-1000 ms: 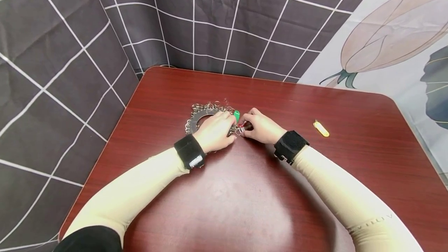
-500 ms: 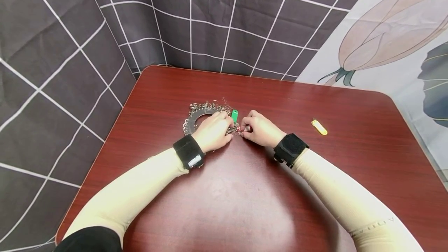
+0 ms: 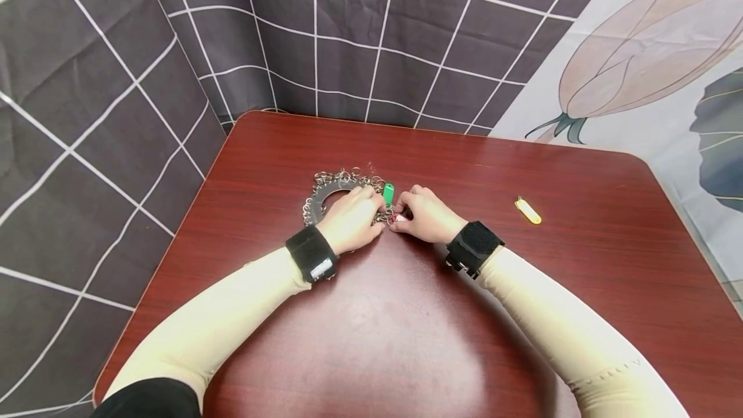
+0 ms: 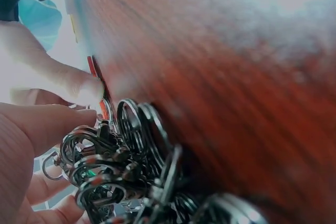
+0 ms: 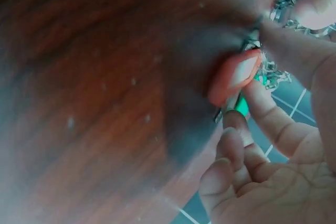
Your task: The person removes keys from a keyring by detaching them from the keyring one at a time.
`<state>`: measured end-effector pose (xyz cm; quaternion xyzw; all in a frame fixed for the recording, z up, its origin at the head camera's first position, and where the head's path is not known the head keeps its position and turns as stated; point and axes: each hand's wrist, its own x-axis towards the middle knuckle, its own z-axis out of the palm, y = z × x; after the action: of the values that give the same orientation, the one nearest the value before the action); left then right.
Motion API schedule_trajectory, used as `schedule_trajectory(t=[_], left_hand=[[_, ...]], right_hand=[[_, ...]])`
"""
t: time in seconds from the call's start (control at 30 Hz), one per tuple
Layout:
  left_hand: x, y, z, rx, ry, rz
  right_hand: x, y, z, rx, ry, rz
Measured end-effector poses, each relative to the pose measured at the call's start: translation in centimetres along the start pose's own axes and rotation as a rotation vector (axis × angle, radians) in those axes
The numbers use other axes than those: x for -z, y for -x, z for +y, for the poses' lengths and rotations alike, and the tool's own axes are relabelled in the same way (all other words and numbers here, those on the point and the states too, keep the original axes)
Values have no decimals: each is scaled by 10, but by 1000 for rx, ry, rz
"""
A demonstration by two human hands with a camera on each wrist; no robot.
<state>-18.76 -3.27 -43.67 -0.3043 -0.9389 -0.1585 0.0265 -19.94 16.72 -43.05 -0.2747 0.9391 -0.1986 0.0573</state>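
A flat metal disc hung with several key rings (image 3: 325,193) lies on the dark red table (image 3: 406,315). My left hand (image 3: 351,218) rests over its right side, and its fingers pinch a cluster of key rings (image 4: 121,156). My right hand (image 3: 424,213) meets it there and pinches a red key tag (image 5: 234,76) against those rings. A green key tag (image 3: 388,193) hangs on the disc just above the two hands. The red tag (image 3: 398,217) barely shows between the fingertips in the head view.
A yellow key tag (image 3: 527,209) lies alone on the table to the right of my hands. Grey checked cloth (image 3: 116,82) hangs behind and to the left, and a flower-print cloth (image 3: 650,50) at the right.
My right hand has slid a little left, closer to my left hand and the rings. The red tag is more hidden between the fingers now. The disc stays put.
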Motion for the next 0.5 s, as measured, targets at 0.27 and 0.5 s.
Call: schedule_trajectory(t=[0.27,0.5], left_hand=[[-2,2,-6,26,15,41],[2,4,-4,30,10,46]], right_hand=[[-4,-1,3,-59,44,-54],[-4,3,2,-58,2,-70]])
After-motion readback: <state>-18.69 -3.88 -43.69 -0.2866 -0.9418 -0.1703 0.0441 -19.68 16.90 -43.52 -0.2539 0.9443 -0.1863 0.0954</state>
